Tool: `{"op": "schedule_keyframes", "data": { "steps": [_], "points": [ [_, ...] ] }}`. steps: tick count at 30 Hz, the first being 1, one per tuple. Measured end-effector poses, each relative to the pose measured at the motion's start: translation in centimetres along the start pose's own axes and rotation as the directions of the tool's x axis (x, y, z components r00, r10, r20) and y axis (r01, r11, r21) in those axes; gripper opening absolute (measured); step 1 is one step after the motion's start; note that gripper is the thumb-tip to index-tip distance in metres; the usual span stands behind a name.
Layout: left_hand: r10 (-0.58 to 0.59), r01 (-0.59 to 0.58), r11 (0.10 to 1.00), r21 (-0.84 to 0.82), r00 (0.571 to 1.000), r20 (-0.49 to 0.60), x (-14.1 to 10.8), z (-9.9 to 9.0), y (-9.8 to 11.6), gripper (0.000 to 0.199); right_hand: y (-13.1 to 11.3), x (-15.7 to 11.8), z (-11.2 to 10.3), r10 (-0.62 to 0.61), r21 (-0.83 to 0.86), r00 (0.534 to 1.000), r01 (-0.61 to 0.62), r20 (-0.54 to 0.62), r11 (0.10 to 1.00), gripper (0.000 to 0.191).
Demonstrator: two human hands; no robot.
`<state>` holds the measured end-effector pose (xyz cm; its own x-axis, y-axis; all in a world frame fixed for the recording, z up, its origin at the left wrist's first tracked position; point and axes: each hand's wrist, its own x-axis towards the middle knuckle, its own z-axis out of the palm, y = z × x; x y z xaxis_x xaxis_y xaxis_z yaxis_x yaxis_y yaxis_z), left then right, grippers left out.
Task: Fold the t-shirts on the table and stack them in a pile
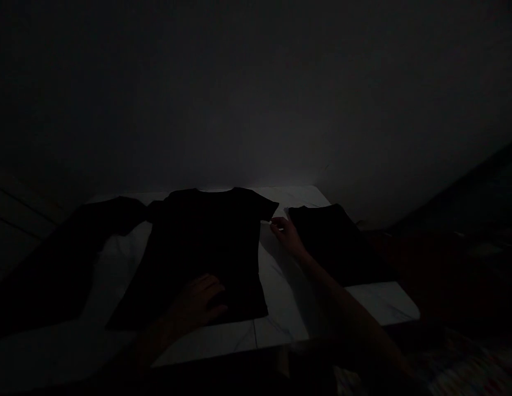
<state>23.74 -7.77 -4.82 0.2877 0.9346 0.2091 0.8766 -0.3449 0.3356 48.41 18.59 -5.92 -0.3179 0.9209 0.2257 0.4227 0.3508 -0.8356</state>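
So, from the head view, you've got really dim light, but the main shapes are readable. The dark T-shirt (pixel 206 242) is laid out on the pale, marbled counter (pixel 280 319), roughly in the middle, neckline toward the wall (pixel 239 99) and bottom hem toward you. Your left hand (pixel 198 300) is resting on the lower part of it, near that hem, palm down, and its grip is apart, fingers a bit spread and not clamped on anything.

Your right hand (pixel 282 228) is reaching over the counter to the sleeve on the right side of the shirt. That grip is together, fingertips clamped on the lower edge of the sleeve, though it's too dark to make out how much cloth you've got.

Off to the left there's another dark garment (pixel 70 264), and its upper end meets the T-shirt's left-side sleeve; can't tell if they overlap. On the right, past your right hand, a dark piece of clothing (pixel 338 245) lies on the counter, apart from the shirt. Down in the lower right corner you can just see some patterned cloth (pixel 470 368).
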Motion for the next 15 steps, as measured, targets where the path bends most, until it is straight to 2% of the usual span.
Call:
{"op": "schedule_keyframes", "data": {
  "steps": [2,5,8,10,13,15],
  "points": [
    [-0.041,0.042,0.999,0.03,0.998,-0.037,-2.4,0.5,0.0,0.034,-0.8,-5.1,-0.9,-0.08,0.028,0.99,0.077,0.12,0.997,0.029],
    [-0.077,0.079,0.995,0.052,0.996,-0.048,-4.9,1.0,-0.4,0.038,-1.1,-13.4,-1.4,-0.124,0.019,0.955,0.123,0.269,0.992,0.028],
    [-0.081,0.082,0.996,0.029,0.996,-0.022,-6.0,1.3,-0.8,0.036,-0.8,-19.3,-0.6,-0.202,-0.076,0.941,0.23,0.27,0.97,0.038],
    [-0.078,0.078,0.997,0.027,0.997,-0.01,-6.1,1.6,-0.9,0.031,-0.8,-21.1,0.4,-0.218,-0.191,0.949,0.263,0.226,0.946,0.041],
    [-0.072,0.073,0.997,0.022,0.997,-0.017,-5.9,2.0,-0.9,0.022,-1.8,-21.9,1.7,-0.172,-0.304,0.968,0.221,0.18,0.927,0.021],
    [-0.066,0.066,0.998,0.001,0.998,-0.016,-5.9,2.1,-0.9,0.02,-2.5,-21.9,2.2,-0.133,-0.312,0.98,0.175,0.151,0.934,0.018]
  ]
}}
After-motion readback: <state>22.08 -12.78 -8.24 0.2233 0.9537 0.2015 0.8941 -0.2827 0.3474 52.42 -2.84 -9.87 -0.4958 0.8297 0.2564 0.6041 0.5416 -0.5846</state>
